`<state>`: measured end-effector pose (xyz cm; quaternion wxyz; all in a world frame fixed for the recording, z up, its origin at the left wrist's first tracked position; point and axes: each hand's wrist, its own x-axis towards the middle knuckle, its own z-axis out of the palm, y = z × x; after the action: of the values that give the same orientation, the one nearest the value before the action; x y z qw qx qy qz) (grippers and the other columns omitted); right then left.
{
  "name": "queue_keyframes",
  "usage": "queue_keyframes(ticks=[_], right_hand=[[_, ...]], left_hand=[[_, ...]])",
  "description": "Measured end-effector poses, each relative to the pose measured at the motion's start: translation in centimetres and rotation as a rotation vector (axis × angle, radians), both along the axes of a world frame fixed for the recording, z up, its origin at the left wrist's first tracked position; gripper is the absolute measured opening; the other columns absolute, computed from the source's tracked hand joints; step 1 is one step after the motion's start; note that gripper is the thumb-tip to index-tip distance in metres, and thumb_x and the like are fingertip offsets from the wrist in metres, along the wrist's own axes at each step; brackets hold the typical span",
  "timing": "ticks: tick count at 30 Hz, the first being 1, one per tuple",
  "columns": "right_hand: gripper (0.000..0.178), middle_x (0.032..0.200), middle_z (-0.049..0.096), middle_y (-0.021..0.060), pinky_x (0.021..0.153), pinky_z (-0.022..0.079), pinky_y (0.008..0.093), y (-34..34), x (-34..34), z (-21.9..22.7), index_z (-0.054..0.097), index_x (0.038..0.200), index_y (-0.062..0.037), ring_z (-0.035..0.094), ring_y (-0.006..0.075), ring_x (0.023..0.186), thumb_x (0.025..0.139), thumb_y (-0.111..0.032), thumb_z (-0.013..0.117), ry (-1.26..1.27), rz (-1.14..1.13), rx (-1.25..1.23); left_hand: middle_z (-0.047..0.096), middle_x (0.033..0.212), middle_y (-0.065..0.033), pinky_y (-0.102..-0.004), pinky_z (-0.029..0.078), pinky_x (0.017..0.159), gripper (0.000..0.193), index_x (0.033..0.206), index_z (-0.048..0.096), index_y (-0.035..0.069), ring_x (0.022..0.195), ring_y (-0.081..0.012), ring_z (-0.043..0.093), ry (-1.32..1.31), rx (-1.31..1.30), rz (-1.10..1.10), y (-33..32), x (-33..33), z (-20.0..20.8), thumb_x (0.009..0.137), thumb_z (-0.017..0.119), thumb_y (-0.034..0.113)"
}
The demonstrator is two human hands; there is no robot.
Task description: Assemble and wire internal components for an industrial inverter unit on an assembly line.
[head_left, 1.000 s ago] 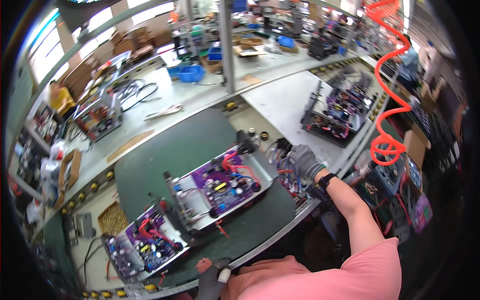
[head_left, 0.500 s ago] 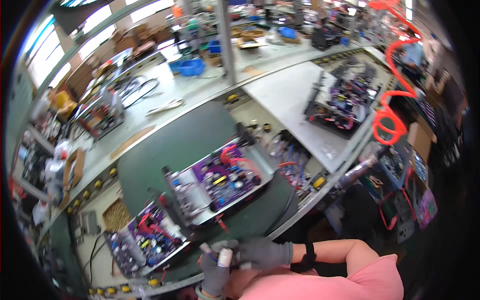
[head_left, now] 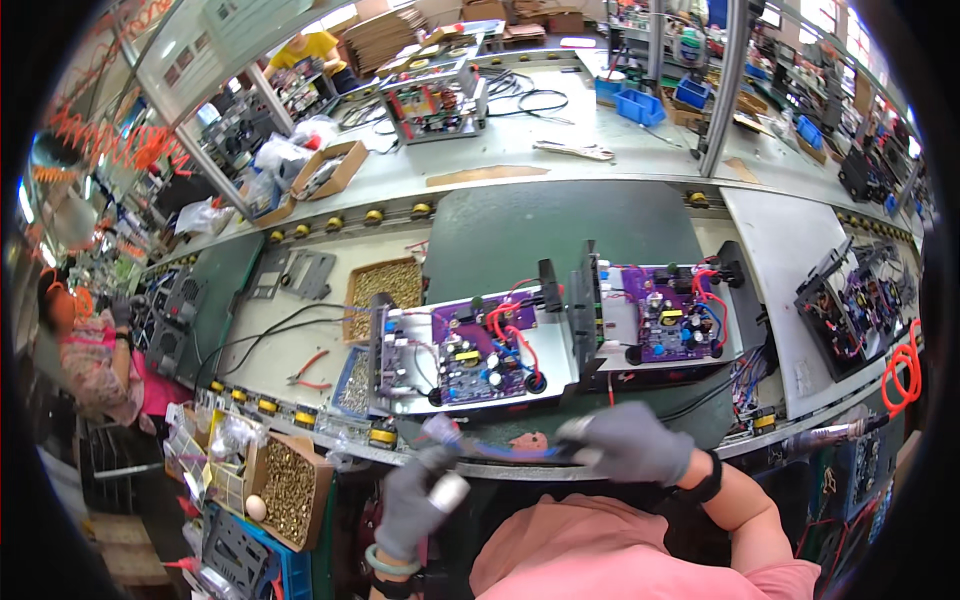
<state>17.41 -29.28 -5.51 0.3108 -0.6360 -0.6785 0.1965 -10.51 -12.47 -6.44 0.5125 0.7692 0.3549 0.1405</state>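
Just in front of my body, a bluish cable [head_left: 510,450], smeared by motion, stretches between my two hands. My left hand [head_left: 412,508], in a grey glove with white wrapping on the thumb, is closed on its left end, where a pale tip sticks up. At the other end my right hand [head_left: 635,443], also grey-gloved and blurred, is closed around the cable's dark end. Beyond the hands stand two open metal cases side by side: the left case [head_left: 405,388] and the right case [head_left: 618,357]. Each holds a purple circuit board with red and blue wires.
Red-handled pliers [head_left: 310,372] lie left of the cases, near screw trays [head_left: 392,285]. A box of brass-coloured fasteners [head_left: 288,490] stands at lower left. Another opened unit [head_left: 865,305] sits on the white board [head_left: 775,250] at right. A co-worker [head_left: 100,365] is at far left.
My view has swung left, so the cases appear farther right. My hands, close together before, have moved apart with the cable drawn out between them.
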Motion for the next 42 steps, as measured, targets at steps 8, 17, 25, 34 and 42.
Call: queue_keyframes(ticks=[8, 17, 25, 34, 42], right_hand=[[0.031, 0.09, 0.068, 0.0182, 0.07, 0.054, 0.0375, 1.6, 1.3, 3.8, 0.066, 0.112, -0.0011, 0.068, 0.0358, 0.08, 0.081, -0.005, 0.069, 0.12, -0.369, 0.307], [0.031, 0.098, 0.067, 0.0191, 0.076, 0.053, 0.0406, 0.4, 1.3, 4.4, 0.063, 0.119, -0.0028, 0.066, 0.038, 0.09, 0.09, -0.015, 0.064, -0.012, -0.335, 0.321], [0.032, 0.082, 0.064, 0.0104, 0.062, 0.052, 0.0381, 2.7, 0.0, 5.6, 0.069, 0.108, -0.0061, 0.065, 0.0293, 0.07, 0.078, -0.016, 0.077, -0.443, -0.355, 0.343], [0.031, 0.074, 0.059, 0.0052, 0.058, 0.051, 0.035, 3.1, 0.0, 4.4, 0.07, 0.104, -0.0075, 0.063, 0.0229, 0.069, 0.075, -0.014, 0.077, -0.552, -0.334, 0.416], [0.024, 0.077, 0.061, 0.0115, 0.062, 0.051, 0.0444, 3.4, 1.3, 6.0, 0.062, 0.097, -0.0056, 0.063, 0.0342, 0.073, 0.083, -0.023, 0.072, -0.342, -0.174, 0.048]], left_hand=[[0.072, 0.101, -0.0113, -0.0333, 0.055, 0.083, 0.048, 0.118, 0.063, 0.001, 0.092, -0.0227, 0.069, -0.055, 0.325, 0.285, 9.6, 2.6, -6.8, 0.075, 0.082, 0.012], [0.067, 0.104, -0.0047, -0.0311, 0.054, 0.083, 0.042, 0.112, 0.059, 0.004, 0.095, -0.016, 0.066, -0.358, -0.144, 0.242, 10.7, 0.8, -9.4, 0.074, 0.074, -0.008], [0.067, 0.111, -0.0074, -0.0353, 0.052, 0.088, 0.045, 0.117, 0.06, 0.001, 0.1, -0.0173, 0.064, -0.191, 0.005, 0.101, 9.0, -0.4, -5.2, 0.077, 0.079, 0.003], [0.064, 0.121, -0.0122, -0.0383, 0.047, 0.103, 0.046, 0.126, 0.061, -0.003, 0.112, -0.0216, 0.062, -0.417, 0.278, 0.331, 5.1, -1.1, 7.9, 0.08, 0.063, -0.002], [0.067, 0.103, -0.0086, -0.0445, 0.046, 0.09, 0.033, 0.111, 0.068, 0.006, 0.093, -0.0268, 0.064, -0.183, 1.446, -0.381, -0.3, 12.2, 9.5, 0.084, 0.07, 0.024]])
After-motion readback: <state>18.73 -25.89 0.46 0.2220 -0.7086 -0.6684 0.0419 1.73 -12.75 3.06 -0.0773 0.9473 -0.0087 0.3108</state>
